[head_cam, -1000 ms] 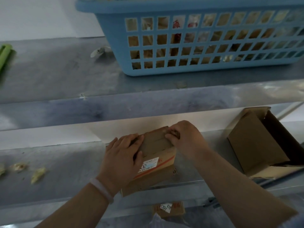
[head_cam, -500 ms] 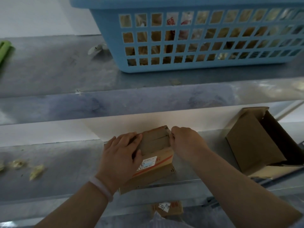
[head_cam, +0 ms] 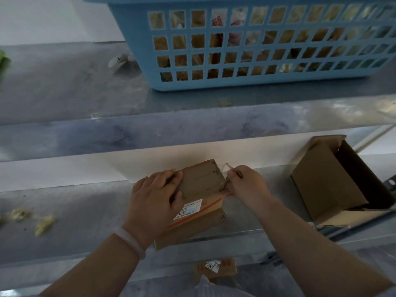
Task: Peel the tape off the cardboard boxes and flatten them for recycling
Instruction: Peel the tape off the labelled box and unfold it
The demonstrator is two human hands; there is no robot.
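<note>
1. Small brown cardboard box (head_cam: 201,185) sits at the front edge of our grey metal shelf (head_cam: 75,211). Our left hand (head_cam: 153,199) grips it and hides its left side.
2. Our right hand (head_cam: 246,185) pinches a clear tape strip (head_cam: 226,168), hard to make out, at the box's right edge.
3. An open brown cardboard box (head_cam: 325,185) lies at the shelf's right end, and a blue plastic basket (head_cam: 235,82) stands higher up.

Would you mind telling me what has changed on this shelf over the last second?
The right hand, earlier picking at the top of the small labelled cardboard box, has moved right off it, pinching a clear tape strip lifted from its edge. The left hand still holds the box's left side; the open brown box and blue plastic basket stayed put.
</note>
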